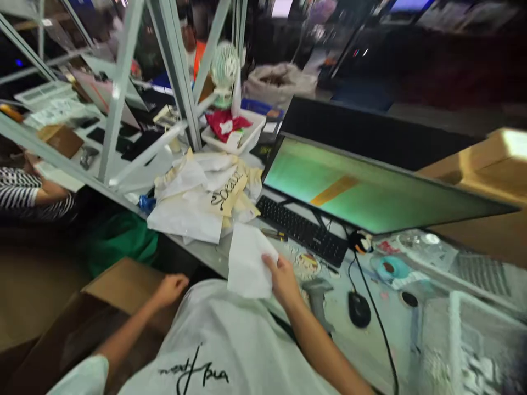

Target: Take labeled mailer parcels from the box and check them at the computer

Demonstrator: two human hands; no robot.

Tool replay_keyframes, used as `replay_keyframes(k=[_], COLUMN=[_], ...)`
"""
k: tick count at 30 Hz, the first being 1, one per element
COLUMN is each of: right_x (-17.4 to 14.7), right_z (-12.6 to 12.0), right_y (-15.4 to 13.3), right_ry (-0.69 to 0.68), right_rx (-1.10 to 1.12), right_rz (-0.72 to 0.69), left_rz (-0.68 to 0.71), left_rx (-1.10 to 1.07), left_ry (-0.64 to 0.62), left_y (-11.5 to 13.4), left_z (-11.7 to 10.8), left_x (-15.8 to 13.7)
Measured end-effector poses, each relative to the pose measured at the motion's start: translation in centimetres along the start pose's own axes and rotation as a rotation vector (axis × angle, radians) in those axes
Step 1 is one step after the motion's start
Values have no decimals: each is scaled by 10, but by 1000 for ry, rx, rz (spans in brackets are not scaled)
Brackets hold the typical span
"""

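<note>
My right hand pinches the right edge of a blank white sheet, thumb on top, just in front of my body at the table edge. Whether the sheet is paper or a flat pouch is hard to tell. Over an open cardboard box, my left hand has its fingers curled in, and nothing shows in them. Beyond the sheet lies a heap of white sheets and cream cloth bags with black lettering. A handheld scanner rests on the table by my right forearm.
A monitor, keyboard and cabled mouse occupy the table's middle. At right stand a white-rimmed bin and cardboard boxes. Metal frame bars rise at left, where another person's striped sleeve shows.
</note>
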State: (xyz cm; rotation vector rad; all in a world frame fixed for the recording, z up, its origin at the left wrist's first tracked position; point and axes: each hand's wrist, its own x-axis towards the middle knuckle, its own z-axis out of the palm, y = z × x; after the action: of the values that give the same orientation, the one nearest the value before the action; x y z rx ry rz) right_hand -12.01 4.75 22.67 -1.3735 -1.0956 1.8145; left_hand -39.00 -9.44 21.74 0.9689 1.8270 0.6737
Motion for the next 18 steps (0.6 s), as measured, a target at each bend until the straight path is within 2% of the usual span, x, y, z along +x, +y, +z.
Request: replay_keyframes(k=[3,5,7,9,12,15,18], right_x=[-2,-5,-10,-15,-19,-22,-27], right_z=[10,18,26,31,33,35,36], right_y=[0,-2,-3,-2,8,23,41], right_ry=[12,2,-9,2,-5,-28,53], right_rx=[70,109,116,111,156,168,129], right_rz=[30,11,-47,-96,5,147,134], left_rz=[89,228,270,233,238,283,302], left_rx=[-234,-491,-646,-651,-601,-544,-471], left_ry=[-117,-261,-333,-300,-278,-377,-496], left_y=[9,31,52,64,61,46,34], left_z=[11,21,30,37,37,30,27], left_x=[4,19,33,43,53,65,74])
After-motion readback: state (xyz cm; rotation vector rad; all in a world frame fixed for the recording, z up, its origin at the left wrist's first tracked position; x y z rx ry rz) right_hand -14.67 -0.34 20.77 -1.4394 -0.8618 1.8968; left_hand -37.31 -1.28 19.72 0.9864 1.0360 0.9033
